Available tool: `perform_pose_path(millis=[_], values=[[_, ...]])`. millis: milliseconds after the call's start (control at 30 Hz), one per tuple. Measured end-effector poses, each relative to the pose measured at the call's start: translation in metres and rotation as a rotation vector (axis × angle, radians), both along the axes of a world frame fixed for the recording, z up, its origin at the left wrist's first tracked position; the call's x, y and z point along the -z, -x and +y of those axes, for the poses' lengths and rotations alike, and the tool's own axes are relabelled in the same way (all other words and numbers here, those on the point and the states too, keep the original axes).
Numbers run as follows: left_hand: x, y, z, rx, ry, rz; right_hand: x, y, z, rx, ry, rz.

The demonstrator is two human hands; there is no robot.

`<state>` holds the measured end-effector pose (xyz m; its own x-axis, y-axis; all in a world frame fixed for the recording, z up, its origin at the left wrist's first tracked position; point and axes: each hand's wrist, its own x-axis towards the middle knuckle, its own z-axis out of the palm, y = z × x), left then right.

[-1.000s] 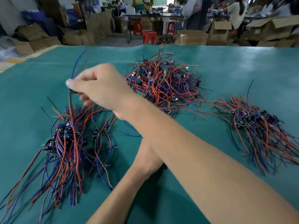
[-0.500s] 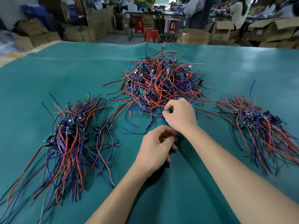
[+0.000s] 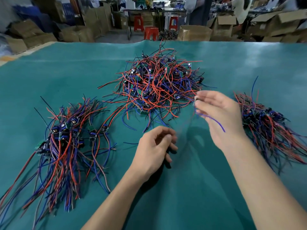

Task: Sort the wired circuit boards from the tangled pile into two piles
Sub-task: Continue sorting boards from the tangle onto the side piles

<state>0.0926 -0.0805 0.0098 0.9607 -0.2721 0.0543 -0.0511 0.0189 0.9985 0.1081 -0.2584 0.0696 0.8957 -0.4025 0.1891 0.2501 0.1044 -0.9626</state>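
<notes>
**One wired board pinched above the cloth**

The right hand (image 3: 219, 117) is blurred; its fingertips (image 3: 198, 103) pinch a small wired circuit board (image 3: 195, 99), whose blue wire (image 3: 214, 121) trails toward 5 o'clock across the palm. The left hand (image 3: 154, 148), at 7 o'clock from the right, has loosely curled fingers; whether they hold anything, I cannot tell. The tangled pile (image 3: 156, 85) lies at 10 o'clock from the pinched board, just beside it. One sorted pile (image 3: 269, 127) lies at 3 o'clock, the other sorted pile (image 3: 66, 143) at 8 o'clock, on the teal cloth (image 3: 66, 77).
</notes>
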Motion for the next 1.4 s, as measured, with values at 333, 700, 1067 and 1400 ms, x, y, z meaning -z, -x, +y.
perform_pose_path(millis=[333,700,1067,1400], values=[[-0.011,0.003,0.002,0.144,0.103,0.064,0.025,0.025,0.032,-0.306,0.136,0.095],[-0.015,0.005,0.006,0.143,0.167,0.138,0.032,0.022,0.037,-0.359,0.064,0.21],[-0.017,0.009,0.007,0.093,0.05,0.0,0.028,0.02,0.026,-0.414,-0.039,0.273],[-0.015,0.005,0.008,0.104,0.139,0.09,0.028,0.021,0.028,-0.516,-0.14,0.204]])
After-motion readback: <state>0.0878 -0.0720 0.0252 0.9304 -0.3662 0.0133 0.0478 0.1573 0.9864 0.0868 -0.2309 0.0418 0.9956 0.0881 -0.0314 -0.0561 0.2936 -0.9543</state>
